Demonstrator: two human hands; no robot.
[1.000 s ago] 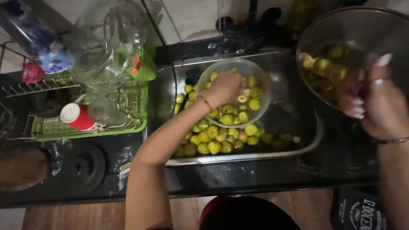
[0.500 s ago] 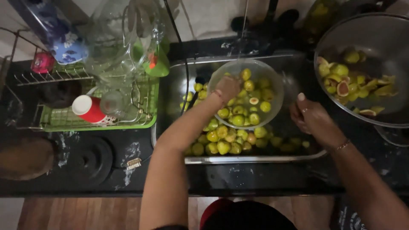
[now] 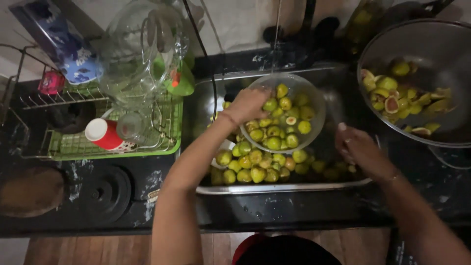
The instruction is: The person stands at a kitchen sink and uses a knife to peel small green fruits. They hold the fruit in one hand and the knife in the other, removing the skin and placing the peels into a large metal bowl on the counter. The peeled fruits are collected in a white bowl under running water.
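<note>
My left hand [image 3: 249, 104] grips the near-left rim of a clear bowl [image 3: 317, 102] full of green figs [image 3: 280, 130], held in the metal sink [image 3: 289, 187]. More loose green figs [image 3: 250, 164] lie in the sink under and around the bowl. My right hand [image 3: 357, 147] reaches down into the sink at the right, fingers curled over the figs there; whether it holds one is hidden. A large metal bowl [image 3: 431, 49] at the upper right holds cut fig pieces [image 3: 392, 103].
A green dish rack [image 3: 68, 149] on the left holds glass jars [image 3: 142, 54], a red cup [image 3: 104, 134] and a blue patterned mug [image 3: 73, 64]. On the dark counter sit a black round lid [image 3: 104, 192] and a wooden board [image 3: 30, 191].
My right hand left the large metal bowl and came down into the sink beside the clear bowl. My left hand stayed on the clear bowl's rim.
</note>
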